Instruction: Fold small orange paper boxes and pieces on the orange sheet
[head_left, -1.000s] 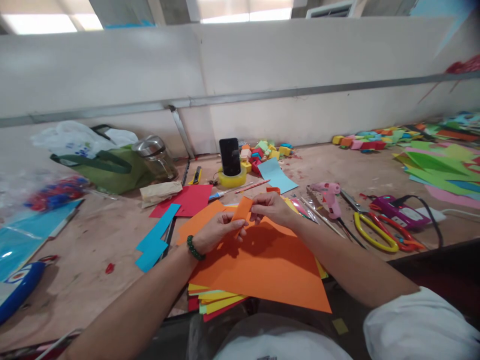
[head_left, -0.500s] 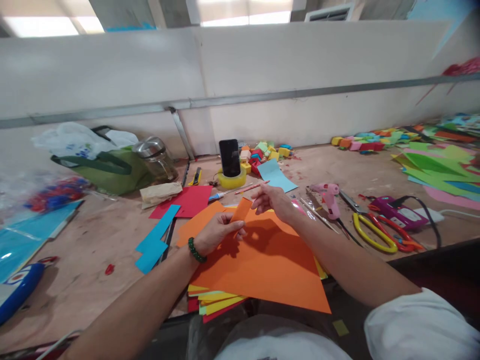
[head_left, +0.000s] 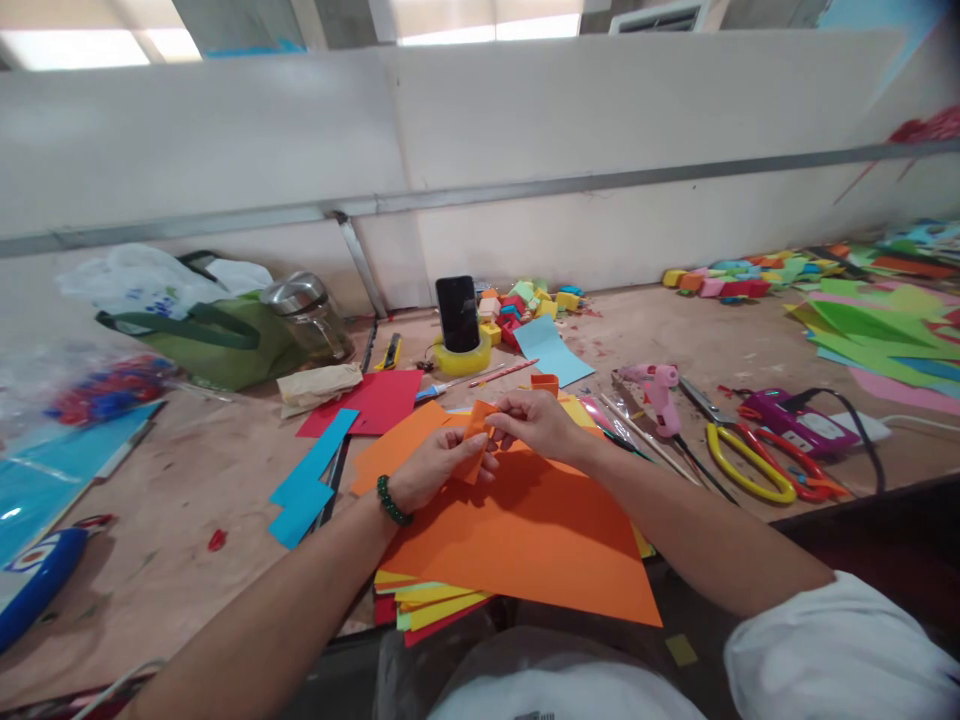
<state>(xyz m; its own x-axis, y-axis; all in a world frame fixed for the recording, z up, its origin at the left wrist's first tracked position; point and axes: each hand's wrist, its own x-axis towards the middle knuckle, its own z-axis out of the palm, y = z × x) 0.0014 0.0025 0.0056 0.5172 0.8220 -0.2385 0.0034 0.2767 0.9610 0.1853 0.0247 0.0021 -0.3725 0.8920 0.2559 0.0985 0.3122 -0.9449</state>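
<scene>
An orange paper strip [head_left: 472, 452] is pinched in my left hand [head_left: 435, 462], which wears a green bead bracelet. My right hand [head_left: 534, 422] has its fingers closed on the strip's upper end, where the paper bends. Both hands are above a large orange sheet [head_left: 525, 540], which lies on a stack of coloured paper [head_left: 435, 605]. A small folded orange paper piece [head_left: 545, 382] stands just beyond my right hand. Left of the stack lie blue paper strips [head_left: 315, 455] and a red sheet [head_left: 379, 400].
A phone [head_left: 458, 315] leans upright in a yellow tape roll [head_left: 463, 358], before a heap of small paper cubes [head_left: 536, 305]. To the right lie a pink glue gun [head_left: 656, 395] and scissors [head_left: 750, 465]. A glass jar [head_left: 311, 315] and green bag [head_left: 217, 345] stand at back left.
My right hand has moved down and in, and now grips the upper end of the strip, which has bent. The small folded orange piece behind it has come into view.
</scene>
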